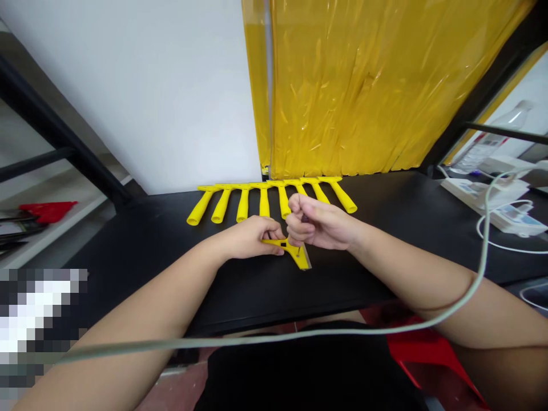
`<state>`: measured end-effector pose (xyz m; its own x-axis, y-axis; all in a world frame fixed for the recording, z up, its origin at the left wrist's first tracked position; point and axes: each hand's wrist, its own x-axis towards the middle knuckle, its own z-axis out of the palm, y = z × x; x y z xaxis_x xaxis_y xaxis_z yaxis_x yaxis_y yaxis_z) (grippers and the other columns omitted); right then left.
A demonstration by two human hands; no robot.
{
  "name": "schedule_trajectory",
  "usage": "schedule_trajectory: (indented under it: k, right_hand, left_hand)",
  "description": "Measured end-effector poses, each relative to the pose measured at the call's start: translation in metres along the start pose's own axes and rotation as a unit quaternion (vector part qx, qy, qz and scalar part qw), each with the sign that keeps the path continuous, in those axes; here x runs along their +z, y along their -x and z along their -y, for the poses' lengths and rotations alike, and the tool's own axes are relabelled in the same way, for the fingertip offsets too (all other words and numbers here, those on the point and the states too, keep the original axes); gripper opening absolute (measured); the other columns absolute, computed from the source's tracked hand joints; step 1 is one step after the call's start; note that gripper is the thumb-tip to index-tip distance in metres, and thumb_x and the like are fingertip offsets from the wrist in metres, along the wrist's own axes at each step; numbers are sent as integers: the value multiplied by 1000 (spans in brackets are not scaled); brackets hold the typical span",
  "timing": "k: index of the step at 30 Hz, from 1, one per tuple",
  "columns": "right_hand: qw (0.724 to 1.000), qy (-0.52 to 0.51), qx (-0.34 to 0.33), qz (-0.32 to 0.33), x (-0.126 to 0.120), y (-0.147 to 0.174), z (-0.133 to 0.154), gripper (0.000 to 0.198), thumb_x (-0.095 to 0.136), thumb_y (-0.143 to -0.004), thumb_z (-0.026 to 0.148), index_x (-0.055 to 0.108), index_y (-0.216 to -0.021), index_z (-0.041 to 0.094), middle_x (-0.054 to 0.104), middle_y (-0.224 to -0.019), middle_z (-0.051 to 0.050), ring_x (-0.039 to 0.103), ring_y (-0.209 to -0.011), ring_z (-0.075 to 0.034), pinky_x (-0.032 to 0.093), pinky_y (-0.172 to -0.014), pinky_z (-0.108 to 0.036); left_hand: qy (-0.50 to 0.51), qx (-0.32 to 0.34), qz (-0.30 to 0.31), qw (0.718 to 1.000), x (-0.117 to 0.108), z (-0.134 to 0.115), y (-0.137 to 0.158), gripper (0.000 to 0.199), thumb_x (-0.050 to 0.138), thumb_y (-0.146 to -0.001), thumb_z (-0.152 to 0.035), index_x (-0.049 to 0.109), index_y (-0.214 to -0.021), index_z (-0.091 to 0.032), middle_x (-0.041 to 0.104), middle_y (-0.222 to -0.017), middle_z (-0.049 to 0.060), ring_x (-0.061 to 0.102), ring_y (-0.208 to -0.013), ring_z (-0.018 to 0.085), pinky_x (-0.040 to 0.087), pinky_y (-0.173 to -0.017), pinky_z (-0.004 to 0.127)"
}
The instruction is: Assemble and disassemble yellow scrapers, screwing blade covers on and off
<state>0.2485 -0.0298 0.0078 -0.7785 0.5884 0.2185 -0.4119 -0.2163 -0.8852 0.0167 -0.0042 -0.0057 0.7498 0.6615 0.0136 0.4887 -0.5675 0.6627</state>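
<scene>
Scraper (302,260) is at the black bench (248,297), between the hands; can't tell if it touches. Left hand (246,237): fingers pinch its handle, long axis about left-right, blade edge right. Right hand (323,224): fingers curled round a driver (305,218), shaft down on the head. Row of scrapers (264,202) behind, white panel (171,85) beyond.

A black garment (308,374) is covering the body, bare forearms (166,302) are tapering wristward, left hand (252,235) and right hand (323,224) are showing bare.
</scene>
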Motion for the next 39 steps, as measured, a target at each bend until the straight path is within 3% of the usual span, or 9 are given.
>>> schedule_trajectory:
  k: [4, 9, 16, 19, 22, 26, 31, 36, 39]
  right_hand:
    - [1000, 16, -17, -9, -3, -2, 0, 35, 73, -96, 45, 53, -82, 19, 57, -82, 0, 55, -74, -14, 51, -76, -33]
    - [1000, 13, 9, 20, -5, -1, 0, 41, 56, -104, 57, 56, -85, 21, 32, -56, 9, 31, -51, -10, 45, -67, -31]
    - [999, -19, -19, -18, -3, -2, -2, 32, 72, -97, 43, 56, -84, 19, 57, -85, 0, 54, -76, -15, 50, -76, -33]
    - [1000, -23, -8, 6, -5, -4, -5, 43, 59, -104, 49, 55, -75, 19, 43, -63, 5, 41, -59, -11, 46, -70, -31]
    - [1000, -6, -2, 16, -3, -3, -5, 35, 56, -105, 53, 55, -89, 22, 32, -57, 9, 32, -53, -11, 42, -67, -29]
    - [1000, 23, -1, 13, -1, 2, 0, 31, 76, -94, 42, 51, -96, 24, 52, -77, 5, 50, -68, -13, 47, -75, -32]
    - [995, 86, 9, 41, -5, 7, 7, 32, 67, -100, 46, 63, -89, 17, 62, -89, -4, 59, -84, -17, 53, -86, -38]
    - [999, 34, -10, -28, 0, 11, -1, 31, 61, -103, 52, 55, -93, 23, 37, -60, 9, 36, -55, -11, 46, -68, -29]
    - [995, 14, -53, -80, 7, 12, -7, 32, 71, -97, 50, 51, -93, 25, 44, -66, 7, 40, -58, -11, 42, -65, -27]
  left_hand:
    - [-10, -18, 19, 1000, -1, -1, 0, 27, 81, -81, -37, 76, -101, -19, 74, -99, 4, 65, -83, 17, 49, -73, 29]
    - [-17, -22, 21, 999, -1, -4, 0, 27, 81, -82, -39, 75, -98, -18, 74, -95, 3, 64, -80, 17, 48, -71, 28]
    - [-23, -18, 14, 999, 0, 0, -1, 26, 82, -81, -38, 75, -97, -18, 73, -96, 3, 64, -81, 17, 47, -71, 28]
    - [-23, -18, 13, 999, 0, -1, -1, 26, 82, -81, -38, 74, -95, -18, 73, -93, 2, 62, -78, 16, 46, -70, 28]
    - [-28, -20, 10, 999, -1, -4, -1, 25, 82, -80, -38, 73, -91, -18, 72, -90, 1, 62, -77, 15, 47, -70, 28]
    - [-21, -20, 10, 1000, -2, -5, -1, 27, 81, -80, -39, 75, -96, -19, 74, -96, 3, 66, -84, 18, 49, -76, 29]
    - [5, -16, 16, 1000, -1, -2, -3, 33, 82, -80, -44, 75, -98, -18, 77, -98, 5, 69, -88, 19, 52, -79, 29]
    - [10, -17, 13, 1000, 2, 3, -7, 37, 84, -77, -45, 75, -97, -16, 76, -92, 5, 68, -81, 17, 52, -77, 29]
    - [5, -24, 8, 1000, 2, 7, -9, 42, 86, -73, -47, 76, -98, -15, 76, -93, 5, 67, -81, 17, 51, -75, 29]
